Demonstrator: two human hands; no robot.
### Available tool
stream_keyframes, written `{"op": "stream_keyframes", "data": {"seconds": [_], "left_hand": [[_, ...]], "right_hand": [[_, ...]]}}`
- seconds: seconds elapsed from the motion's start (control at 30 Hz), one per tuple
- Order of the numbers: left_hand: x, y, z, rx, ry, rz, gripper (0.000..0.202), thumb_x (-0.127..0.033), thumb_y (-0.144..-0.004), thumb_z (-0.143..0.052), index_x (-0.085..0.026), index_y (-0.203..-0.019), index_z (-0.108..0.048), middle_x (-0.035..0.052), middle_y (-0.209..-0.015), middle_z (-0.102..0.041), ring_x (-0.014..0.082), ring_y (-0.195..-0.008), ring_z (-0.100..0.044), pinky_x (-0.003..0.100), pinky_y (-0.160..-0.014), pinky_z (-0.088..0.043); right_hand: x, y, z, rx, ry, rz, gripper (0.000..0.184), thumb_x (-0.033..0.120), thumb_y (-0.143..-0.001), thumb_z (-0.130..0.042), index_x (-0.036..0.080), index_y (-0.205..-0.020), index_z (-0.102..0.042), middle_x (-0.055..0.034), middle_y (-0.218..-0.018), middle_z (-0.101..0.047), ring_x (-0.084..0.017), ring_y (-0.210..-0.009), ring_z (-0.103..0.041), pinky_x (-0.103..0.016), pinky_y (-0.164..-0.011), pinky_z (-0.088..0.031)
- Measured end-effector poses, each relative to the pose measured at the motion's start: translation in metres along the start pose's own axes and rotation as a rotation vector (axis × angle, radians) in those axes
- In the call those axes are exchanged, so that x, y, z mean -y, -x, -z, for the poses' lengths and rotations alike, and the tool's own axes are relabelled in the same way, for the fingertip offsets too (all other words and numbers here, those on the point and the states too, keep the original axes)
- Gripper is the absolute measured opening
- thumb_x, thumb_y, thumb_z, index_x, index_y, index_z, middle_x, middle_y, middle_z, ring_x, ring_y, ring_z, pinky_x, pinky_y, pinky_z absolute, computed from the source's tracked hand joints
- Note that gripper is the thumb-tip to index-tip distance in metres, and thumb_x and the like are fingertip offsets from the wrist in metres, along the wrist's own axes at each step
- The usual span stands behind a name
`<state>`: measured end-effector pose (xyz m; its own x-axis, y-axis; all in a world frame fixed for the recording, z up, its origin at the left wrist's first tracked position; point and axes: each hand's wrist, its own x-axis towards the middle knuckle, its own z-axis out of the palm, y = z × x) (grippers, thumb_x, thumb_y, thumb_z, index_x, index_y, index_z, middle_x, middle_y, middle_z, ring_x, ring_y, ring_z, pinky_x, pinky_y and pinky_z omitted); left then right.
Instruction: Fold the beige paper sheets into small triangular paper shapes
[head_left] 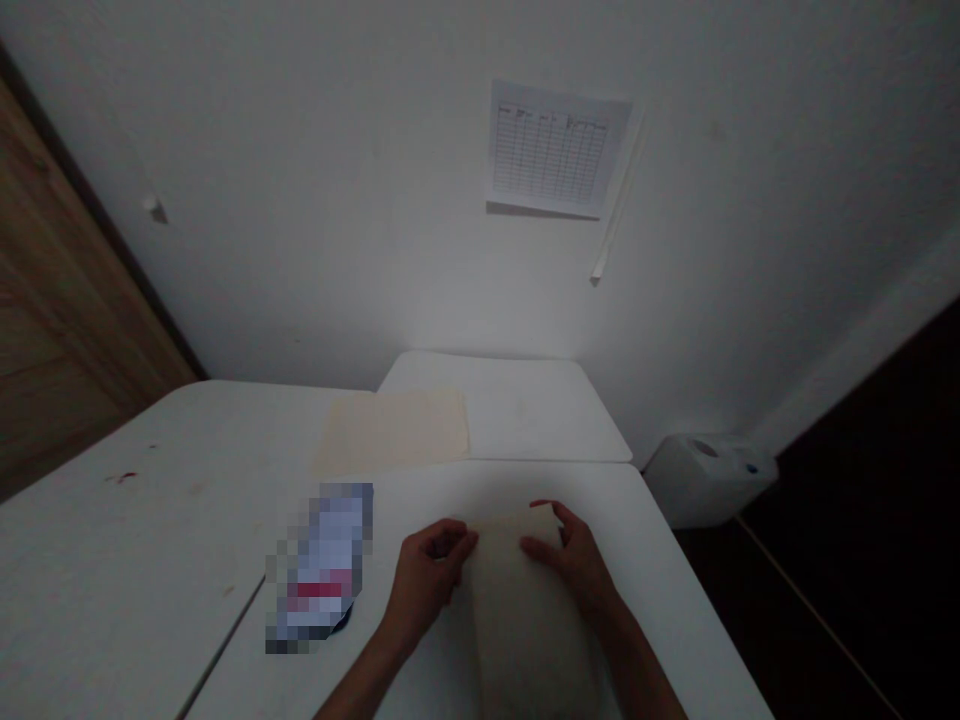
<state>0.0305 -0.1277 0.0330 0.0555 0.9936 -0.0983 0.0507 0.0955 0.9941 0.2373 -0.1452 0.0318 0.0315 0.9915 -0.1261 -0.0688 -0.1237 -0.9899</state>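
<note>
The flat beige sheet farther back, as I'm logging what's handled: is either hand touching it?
No, the left hand and right hand are both at the nearer beige piece, apart from the flat beige sheet.

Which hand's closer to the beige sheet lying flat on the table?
Left. Left hand is on the near side of the beige sheet, toward its right end; right hand is farther off, past that end.

I can't read the tiny print on the chart (551, 150) up on the wall (337, 220) or make out the thing blurred into blocks (326, 565) on the table (675, 630), and the beige piece (529, 620) runs out of view below, hiding part of the right hand's (577, 560) fingers.
</note>
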Motion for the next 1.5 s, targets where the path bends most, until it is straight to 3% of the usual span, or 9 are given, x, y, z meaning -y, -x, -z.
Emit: {"op": "stream_keyframes", "data": {"seconds": [0.4,0.7,1.13,1.5], "left_hand": [[0.003,-0.001,0.002,0.014,0.033,-0.005,0.036,-0.05,-0.069,-0.071,-0.015,-0.074,-0.065,-0.0053,-0.046,-0.051,0.0055,-0.032,-0.035,0.017,-0.028,-0.026],[0.003,-0.001,0.002,-0.04,0.01,-0.018,0.041,-0.052,-0.067,-0.072,-0.014,-0.081,-0.067,0.0004,-0.06,-0.063,0.0066,-0.035,-0.041,0.017,-0.028,-0.027],[0.004,-0.002,0.003,-0.024,-0.039,-0.045,0.033,-0.048,-0.073,-0.068,-0.015,-0.078,-0.066,-0.0029,-0.051,-0.057,0.0064,-0.033,-0.039,0.017,-0.029,-0.028],[0.002,-0.001,0.003,-0.023,-0.005,-0.046,0.035,-0.049,-0.07,-0.07,-0.015,-0.076,-0.066,-0.0031,-0.05,-0.057,0.0056,-0.032,-0.037,0.016,-0.029,-0.026]], "right_hand": [[-0.002,0.0,0.0,0.009,-0.003,-0.011,0.062,0.043,-0.06,-0.083,0.019,-0.11,-0.055,-0.0046,-0.08,-0.069,-0.024,-0.07,-0.066,-0.032,-0.057,-0.053],[-0.001,0.0,0.0,0.012,0.002,-0.003,0.062,0.043,-0.061,-0.083,0.019,-0.11,-0.054,-0.0042,-0.08,-0.069,-0.023,-0.07,-0.065,-0.032,-0.058,-0.054],[-0.002,0.0,0.0,0.008,-0.007,-0.014,0.061,0.044,-0.06,-0.082,0.019,-0.109,-0.055,-0.0062,-0.084,-0.07,-0.024,-0.072,-0.066,-0.033,-0.06,-0.054],[-0.003,0.0,0.001,0.007,-0.002,-0.023,0.063,0.043,-0.06,-0.083,0.019,-0.111,-0.055,-0.0055,-0.082,-0.069,-0.024,-0.071,-0.066,-0.031,-0.058,-0.052]]}}
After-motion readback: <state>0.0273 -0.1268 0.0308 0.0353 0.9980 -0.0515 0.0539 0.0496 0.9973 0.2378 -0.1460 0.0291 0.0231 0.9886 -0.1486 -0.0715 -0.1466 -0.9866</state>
